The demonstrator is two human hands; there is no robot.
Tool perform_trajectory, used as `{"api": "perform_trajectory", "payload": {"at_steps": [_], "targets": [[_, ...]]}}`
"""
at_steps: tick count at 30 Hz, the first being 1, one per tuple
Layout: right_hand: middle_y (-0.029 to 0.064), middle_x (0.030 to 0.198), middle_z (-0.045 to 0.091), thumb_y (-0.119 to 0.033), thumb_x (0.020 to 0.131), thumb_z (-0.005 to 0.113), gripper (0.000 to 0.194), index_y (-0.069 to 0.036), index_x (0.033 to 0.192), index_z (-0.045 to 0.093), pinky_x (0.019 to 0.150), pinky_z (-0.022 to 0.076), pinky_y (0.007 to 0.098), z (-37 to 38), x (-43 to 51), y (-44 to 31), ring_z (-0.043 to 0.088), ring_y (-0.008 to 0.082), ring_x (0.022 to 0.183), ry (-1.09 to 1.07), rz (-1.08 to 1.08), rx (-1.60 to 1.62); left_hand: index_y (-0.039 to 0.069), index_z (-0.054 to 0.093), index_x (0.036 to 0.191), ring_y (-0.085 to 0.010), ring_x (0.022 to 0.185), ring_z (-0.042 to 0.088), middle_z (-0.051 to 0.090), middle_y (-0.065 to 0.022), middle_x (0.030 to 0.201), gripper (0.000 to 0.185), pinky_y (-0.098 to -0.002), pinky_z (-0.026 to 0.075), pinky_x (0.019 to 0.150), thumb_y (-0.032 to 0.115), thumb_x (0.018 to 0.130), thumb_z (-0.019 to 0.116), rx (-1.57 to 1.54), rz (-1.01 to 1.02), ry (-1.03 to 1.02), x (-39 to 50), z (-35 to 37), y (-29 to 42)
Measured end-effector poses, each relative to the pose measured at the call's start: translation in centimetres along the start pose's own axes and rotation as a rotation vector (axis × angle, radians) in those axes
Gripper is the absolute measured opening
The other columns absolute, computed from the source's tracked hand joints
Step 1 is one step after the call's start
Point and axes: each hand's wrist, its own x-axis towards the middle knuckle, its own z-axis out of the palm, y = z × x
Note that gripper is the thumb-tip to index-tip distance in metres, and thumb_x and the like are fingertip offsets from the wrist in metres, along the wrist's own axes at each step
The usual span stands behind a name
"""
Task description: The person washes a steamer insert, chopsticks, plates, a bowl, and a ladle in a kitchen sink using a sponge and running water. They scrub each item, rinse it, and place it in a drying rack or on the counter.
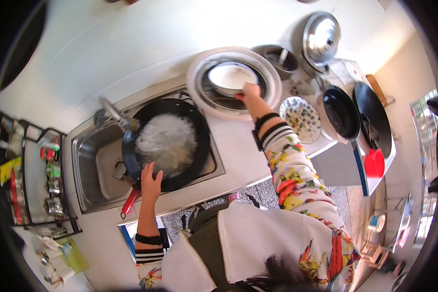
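Note:
A black wok with a red handle sits over the right part of the sink unit, holding cloudy water under white foam. At its near left rim is my left hand, fingers apart; whether it touches the rim I cannot tell. My right hand grips the near edge of a white bowl. That bowl is in or just over a wide, pale basin, in which a darker vessel partly shows.
A faucet rises behind the steel sink. Right of the basin are a dark pot, a steel lid, a patterned plate, black pans and a red ladle. A jar rack stands left.

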Motion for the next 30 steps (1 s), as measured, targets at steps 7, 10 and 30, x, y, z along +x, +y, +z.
{"api": "perform_trajectory", "payload": {"at_steps": [7, 10, 30], "targets": [[0.018, 0.108, 0.055, -0.024, 0.083, 0.061, 0.04, 0.001, 0.113, 0.052, 0.068, 0.0514, 0.0473, -2.0, -4.1, -1.9, 0.057, 0.0325, 0.089, -0.045, 0.061, -0.112, 0.003, 0.048, 0.125, -0.0309, 0.123, 0.04, 0.045, -0.0191, 0.131, 0.043, -0.0356, 0.03, 0.102, 0.022, 0.087, 0.056, -0.084, -0.057, 0.036, -0.7, 3.6, 4.1], [0.0156, 0.11, 0.055, -0.021, 0.08, 0.063, 0.046, 0.001, 0.117, 0.048, 0.077, 0.047, 0.039, -8.6, -6.4, -3.4, 0.052, 0.0268, 0.1, -0.183, -0.289, -0.233, 0.004, 0.047, 0.125, -0.0265, 0.12, 0.045, 0.048, -0.0159, 0.129, 0.043, -0.0325, 0.033, 0.099, 0.02, 0.087, 0.056, -0.174, -0.109, 0.033, 0.0, 4.8, 6.2], [0.0222, 0.107, 0.05, 0.001, 0.07, 0.045, 0.043, 0.005, 0.112, 0.039, 0.072, 0.0519, 0.0585, -33.7, -8.0, 2.8, 0.058, 0.0422, 0.092, 0.103, 0.021, 0.337, 0.005, 0.049, 0.124, -0.022, 0.117, 0.045, 0.049, -0.0128, 0.128, 0.04, -0.031, 0.033, 0.098, 0.019, 0.087, 0.058, -0.576, -0.034, -0.052, 1.5, 6.0, 10.9]]}}
